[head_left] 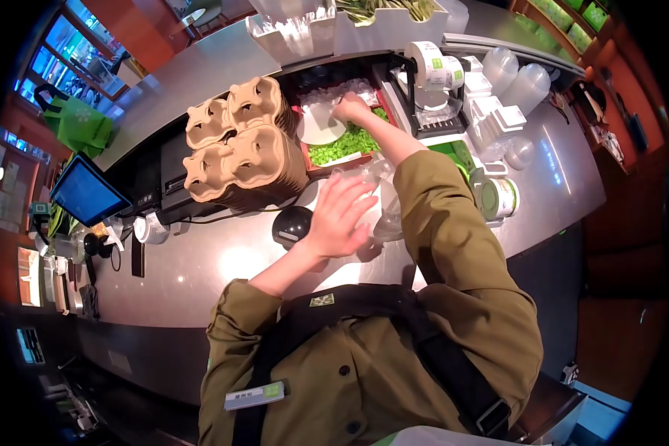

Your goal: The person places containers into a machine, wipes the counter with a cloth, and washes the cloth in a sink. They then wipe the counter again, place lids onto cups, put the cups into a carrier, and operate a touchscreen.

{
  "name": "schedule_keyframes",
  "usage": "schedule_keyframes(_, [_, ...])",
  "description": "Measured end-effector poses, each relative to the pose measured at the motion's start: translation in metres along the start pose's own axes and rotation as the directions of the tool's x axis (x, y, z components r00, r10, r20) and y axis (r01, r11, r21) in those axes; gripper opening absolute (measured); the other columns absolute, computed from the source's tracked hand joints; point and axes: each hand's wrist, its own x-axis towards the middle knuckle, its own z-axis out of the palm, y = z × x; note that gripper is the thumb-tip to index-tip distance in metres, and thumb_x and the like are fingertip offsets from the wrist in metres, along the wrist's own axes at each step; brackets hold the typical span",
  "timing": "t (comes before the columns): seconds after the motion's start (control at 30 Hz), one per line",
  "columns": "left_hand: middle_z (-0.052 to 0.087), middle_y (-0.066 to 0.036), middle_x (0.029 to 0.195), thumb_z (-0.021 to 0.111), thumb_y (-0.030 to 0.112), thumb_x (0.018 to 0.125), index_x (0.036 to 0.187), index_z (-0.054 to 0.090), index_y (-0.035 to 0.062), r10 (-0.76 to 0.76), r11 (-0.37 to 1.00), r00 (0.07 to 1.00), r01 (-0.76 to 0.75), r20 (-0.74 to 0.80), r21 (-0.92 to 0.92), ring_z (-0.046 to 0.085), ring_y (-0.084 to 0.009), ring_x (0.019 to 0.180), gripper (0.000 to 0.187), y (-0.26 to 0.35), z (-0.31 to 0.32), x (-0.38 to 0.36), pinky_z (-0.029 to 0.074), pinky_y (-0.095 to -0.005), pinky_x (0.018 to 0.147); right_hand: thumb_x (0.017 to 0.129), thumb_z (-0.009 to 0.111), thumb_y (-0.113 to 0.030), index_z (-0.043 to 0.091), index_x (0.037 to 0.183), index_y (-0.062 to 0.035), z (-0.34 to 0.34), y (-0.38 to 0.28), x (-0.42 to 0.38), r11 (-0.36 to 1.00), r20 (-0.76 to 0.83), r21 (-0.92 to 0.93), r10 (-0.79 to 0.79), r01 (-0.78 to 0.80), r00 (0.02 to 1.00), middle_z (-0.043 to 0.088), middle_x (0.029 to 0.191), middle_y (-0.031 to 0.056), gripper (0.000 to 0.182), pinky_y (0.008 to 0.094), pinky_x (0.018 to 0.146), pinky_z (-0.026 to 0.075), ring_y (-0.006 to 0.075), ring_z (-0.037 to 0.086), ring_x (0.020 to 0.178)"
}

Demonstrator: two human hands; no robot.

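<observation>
Gripping clear crinkly plastic cup (372, 197)

In front of me runs a grey, glossy counter (223, 267) that curves away to my right. On it, to my left, stand stacks of brown pulp cup carriers (245, 160), and just before them a round black device (291, 225) with a cable trailing off left. Further left sit a tilted blue screen (88, 192) and a small white roll dispenser (150, 229). Set into the counter ahead is a red tray (342, 145) holding green pieces. To my right lie a label printer (432, 74), clear domed lids (514, 74) and a green-and-white tin (498, 198)
</observation>
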Motion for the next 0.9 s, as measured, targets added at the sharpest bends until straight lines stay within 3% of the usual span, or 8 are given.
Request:
schedule_keyframes(0.2, [0.053,-0.015,0.108,0.057,0.01,0.074,0.103,0.054,0.0023,-0.257,0.963,0.963,0.262,-0.077,0.057,0.05,-0.033,0.101,0.031,-0.003,0.006,0.003,0.038,-0.0409,0.087,0.071,0.062,-0.02,0.061,0.086,-0.0056,-0.054,0.053,-0.06,0.851,-0.438,0.197,-0.369,0.488,0.82,0.063,0.079,0.0125,0.021,0.0359,0.068,0.048,0.0263,0.062,0.074])
schedule_keyframes(0.3, [0.056,-0.013,0.103,0.057,0.003,0.071,0.097,0.057,0.003,-0.264,0.959,0.958,0.273,-0.108,0.078,0.053,-0.0311,0.096,0.026,-0.011,0.012,-0.01,0.042,-0.0383,0.083,0.073,0.065,-0.019,0.059,0.082,-0.0023,-0.081,0.116,-0.13,0.71,-0.485,0.552,-0.153,0.437,0.861,0.061,0.071,0.0054,0.02,0.024,0.051,0.046,0.0125,0.057,0.059])
schedule_keyframes(0.43, [0.057,-0.012,0.099,0.055,-0.006,0.065,0.093,0.058,0.0023,-0.257,0.966,0.961,0.258,-0.101,0.0,0.055,-0.0301,0.09,0.029,-0.008,0.006,-0.012,0.044,-0.0369,0.077,0.076,0.063,-0.016,0.058,0.081,0.0019,-0.086,0.197,-0.171,0.418,-0.376,0.888,0.417,0.193,0.827,0.058,0.067,0.0047,0.019,0.0204,0.047,0.045,0.0114,0.054,0.052])
schedule_keyframes(0.63, [0.059,-0.011,0.093,0.055,-0.006,0.061,0.088,0.058,0.0018,-0.124,0.992,0.989,0.121,-0.075,-0.047,0.056,-0.0298,0.083,0.029,0.005,0.01,-0.003,0.044,-0.0355,0.073,0.075,0.057,-0.008,0.056,0.077,0.0055,-0.076,0.185,-0.126,0.288,-0.485,0.872,0.409,0.395,0.773,0.058,0.067,0.0095,0.014,0.0247,0.046,0.05,0.0173,0.061,0.051])
schedule_keyframes(0.77, [0.059,-0.011,0.09,0.054,-0.006,0.06,0.084,0.057,0.0015,-0.078,0.995,0.995,0.073,-0.068,-0.061,0.056,-0.029,0.082,0.025,0.016,0.003,-0.004,0.044,-0.0356,0.072,0.074,0.055,-0.013,0.058,0.063,0.0052,-0.079,0.164,-0.091,0.533,-0.58,0.788,0.476,0.308,0.661,0.059,0.054,0.0109,0.021,0.0282,0.042,0.048,0.0176,0.059,0.044])
schedule_keyframes(0.83, [0.059,-0.011,0.088,0.054,-0.006,0.06,0.082,0.058,0.001,-0.096,0.994,0.994,0.093,-0.055,-0.056,0.056,-0.0289,0.081,0.023,0.016,-0.001,-0.012,0.044,-0.0354,0.072,0.074,0.054,-0.019,0.06,0.06,0.004,-0.08,0.172,-0.069,0.836,-0.681,0.534,0.337,0.127,0.65,0.059,0.052,0.0158,0.027,0.0351,0.05,0.05,0.0248,0.061,0.049])
schedule_keyframes(0.87, [0.059,-0.012,0.088,0.053,-0.006,0.061,0.081,0.058,0.0006,-0.125,0.99,0.99,0.12,-0.063,-0.069,0.056,-0.029,0.081,0.022,0.017,-0.003,-0.015,0.044,-0.0354,0.072,0.074,0.053,-0.026,0.062,0.068,0.0031,-0.086,0.158,-0.077,0.946,-0.792,0.32,0.292,-0.043,0.537,0.061,0.063,0.0217,0.031,0.0424,0.062,0.05,0.0342,0.062,0.063])
schedule_keyframes(0.9, [0.059,-0.012,0.087,0.053,-0.007,0.061,0.08,0.058,0.0002,-0.155,0.985,0.986,0.149,-0.067,-0.082,0.056,-0.029,0.08,0.021,0.018,-0.005,-0.018,0.044,-0.0355,0.072,0.074,0.055,-0.029,0.061,0.073,0.0021,-0.094,0.15,-0.089,0.954,-0.763,0.282,0.286,-0.1,0.58,0.061,0.073,0.0242,0.032,0.0467,0.071,0.048,0.0398,0.06,0.076])
